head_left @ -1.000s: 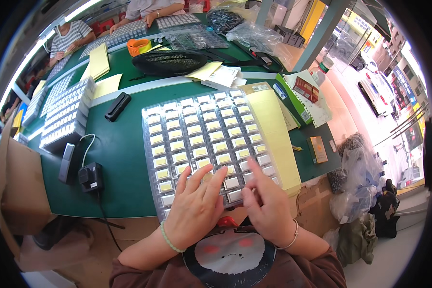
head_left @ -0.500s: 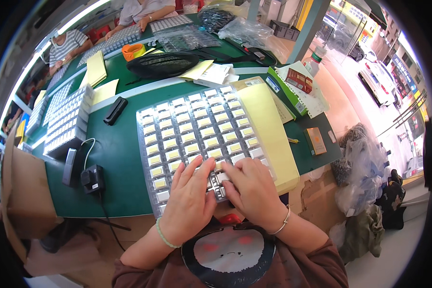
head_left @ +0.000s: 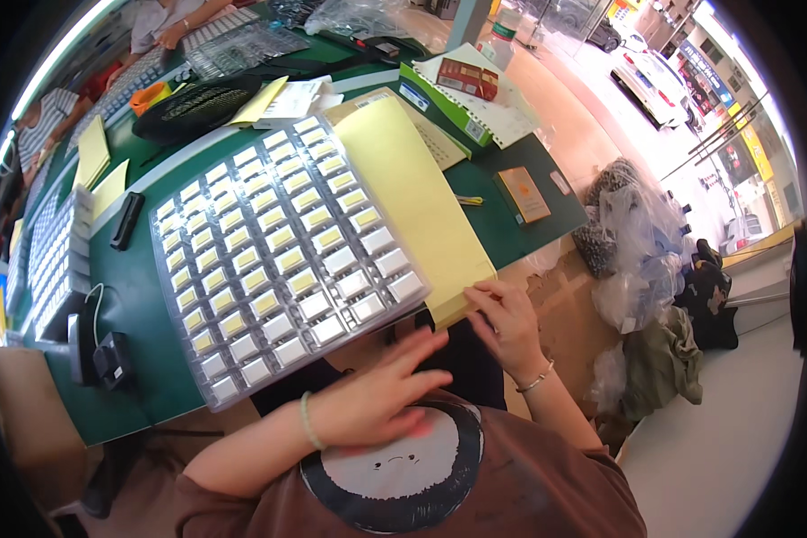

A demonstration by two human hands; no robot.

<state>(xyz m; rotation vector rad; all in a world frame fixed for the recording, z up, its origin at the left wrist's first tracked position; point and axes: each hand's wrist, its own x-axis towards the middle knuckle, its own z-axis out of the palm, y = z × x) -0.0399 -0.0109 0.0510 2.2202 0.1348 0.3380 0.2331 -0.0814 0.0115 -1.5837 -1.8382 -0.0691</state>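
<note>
A clear plastic tray (head_left: pixel 274 235) lies tilted across the green table, filled with rows of small white blocks. Most blocks carry a yellow top; those along the near and right edges are plain white. To its right is a stack of yellow paper (head_left: pixel 414 193), its near corner reaching the table's front edge. My right hand (head_left: pixel 508 330) is at that corner, fingers bent over the edge and thumb below, pinching the paper. Off the tray's near edge, over my lap, my left hand (head_left: pixel 384 392) hangs with spread fingers, slightly blurred and holding nothing.
Stacked filled trays (head_left: pixel 60 260), a black stapler-like object (head_left: pixel 127 221) and a black power adapter (head_left: pixel 112 359) sit at left. A black mesh bag (head_left: pixel 193 109) lies behind the tray. A small orange box (head_left: pixel 523 195) and a green box (head_left: pixel 446 103) are at right. Other people sit far left.
Both hands have left the blocks at the tray's near edge. My right hand moved right to the yellow paper; my left hand drew back toward me. The whole view has turned rightward.
</note>
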